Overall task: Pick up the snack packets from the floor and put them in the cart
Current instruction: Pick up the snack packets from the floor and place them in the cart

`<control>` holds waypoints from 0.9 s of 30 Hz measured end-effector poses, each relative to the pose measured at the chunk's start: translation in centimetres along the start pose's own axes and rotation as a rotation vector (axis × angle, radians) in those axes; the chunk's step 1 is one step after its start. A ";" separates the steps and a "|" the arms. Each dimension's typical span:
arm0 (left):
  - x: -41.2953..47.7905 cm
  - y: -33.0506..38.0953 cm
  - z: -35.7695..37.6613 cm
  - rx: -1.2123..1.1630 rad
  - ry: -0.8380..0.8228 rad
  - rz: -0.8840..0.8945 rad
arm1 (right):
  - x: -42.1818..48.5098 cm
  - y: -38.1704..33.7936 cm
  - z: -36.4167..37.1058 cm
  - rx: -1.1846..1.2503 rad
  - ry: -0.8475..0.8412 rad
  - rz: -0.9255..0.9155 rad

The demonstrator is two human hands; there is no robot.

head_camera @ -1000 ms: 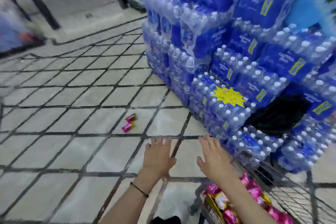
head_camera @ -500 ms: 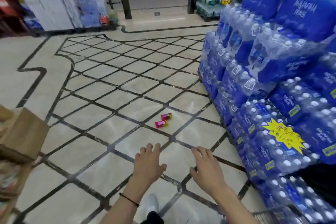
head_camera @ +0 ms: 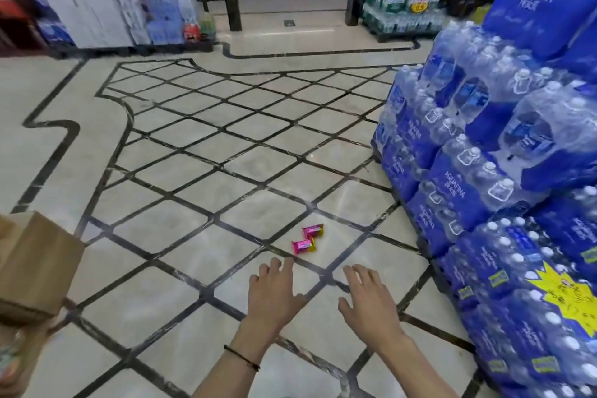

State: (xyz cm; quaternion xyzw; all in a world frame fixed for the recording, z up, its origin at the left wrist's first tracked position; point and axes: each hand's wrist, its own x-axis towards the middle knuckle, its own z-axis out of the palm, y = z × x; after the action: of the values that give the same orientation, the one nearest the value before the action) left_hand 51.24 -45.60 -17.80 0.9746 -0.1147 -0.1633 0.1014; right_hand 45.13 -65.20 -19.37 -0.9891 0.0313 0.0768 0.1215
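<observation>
**Head view: two snack packets on the floor, both hands spread before them**

The snack packets are small, flat and pillow-shaped, in shiny pink foil with a yellow end. They lie just beside each other on one pale tile, one a little farther from the person than the other. The floor is glossy, cream stone tiles with dark bands between them that form a diamond grid, and light reflects on it.

The left hand and the right hand are both held palm down over the floor, with fingers straight and slightly apart, and they hold nothing. The packets lie ahead of the fingertips, closer to the left hand, a bit to the right of its fingers and not touching them. The right hand is apart from them, on their near right. A thin dark cord goes around the left wrist.

On the right stand stacked packs of water bottles, wrapped in clear and blue plastic film with white caps, one with a yellow star-shaped label. At the left edge is a brown cardboard box with a matte surface.
</observation>
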 end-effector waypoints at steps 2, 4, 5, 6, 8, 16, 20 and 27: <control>2.6 -0.7 -0.7 -0.023 -0.008 -0.005 | 2.7 -0.4 -0.1 0.004 0.002 0.014; 5.6 -1.2 -1.2 -0.027 -0.024 0.000 | 5.7 -0.6 -0.1 0.006 -0.013 0.028; 7.2 -1.4 -1.4 -0.026 -0.030 0.004 | 7.3 -0.5 0.0 0.007 -0.022 0.035; 8.9 -1.5 -1.7 -0.024 -0.037 0.008 | 8.9 -0.4 0.2 0.009 -0.031 0.046; 12.6 -1.6 -2.2 -0.016 -0.045 0.025 | 12.6 -0.1 0.8 0.021 -0.033 0.065; 29.3 -0.5 -6.0 -0.039 -0.084 0.077 | 27.9 2.1 1.1 0.133 -0.037 0.190; 36.8 1.0 -8.5 -0.048 -0.103 0.145 | 33.3 4.0 -0.8 0.146 -0.020 0.271; 47.6 2.7 -10.2 0.002 -0.170 0.297 | 40.2 5.8 -2.0 0.200 -0.003 0.470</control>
State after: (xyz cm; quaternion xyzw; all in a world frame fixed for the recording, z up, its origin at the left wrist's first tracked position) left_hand 97.99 -58.74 -21.71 0.9297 -0.2660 -0.2282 0.1132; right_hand 84.57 -73.05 -25.25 -0.9377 0.2675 0.1011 0.1975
